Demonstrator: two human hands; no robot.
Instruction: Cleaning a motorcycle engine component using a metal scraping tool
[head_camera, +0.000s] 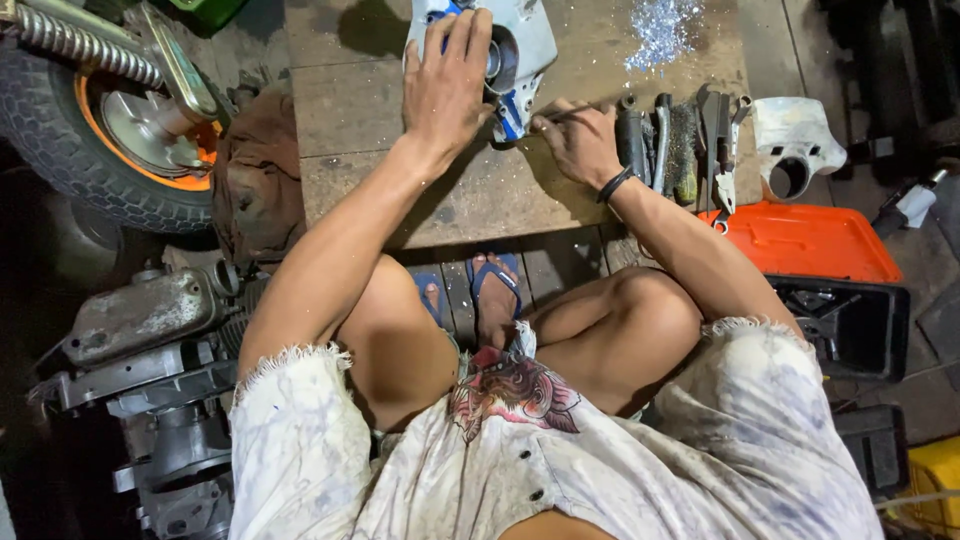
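Observation:
I squat over a low wooden board (350, 120). My left hand (445, 85) presses flat on a white and blue machine cover (525, 45) that lies on the board. My right hand (575, 140), with a dark band on its wrist, is closed around a thin tool whose tip meets the lower edge of the cover. The tool itself is mostly hidden by my fingers. Metal shavings (662, 30) glitter on the board beyond the cover.
Several hand tools (685, 145) lie right of my right hand, beside a white housing part (795, 145). An orange case lid (810, 245) and its black tray (850, 325) sit at right. A tyre with an orange rim (90, 130) and an engine block (150, 350) stand at left.

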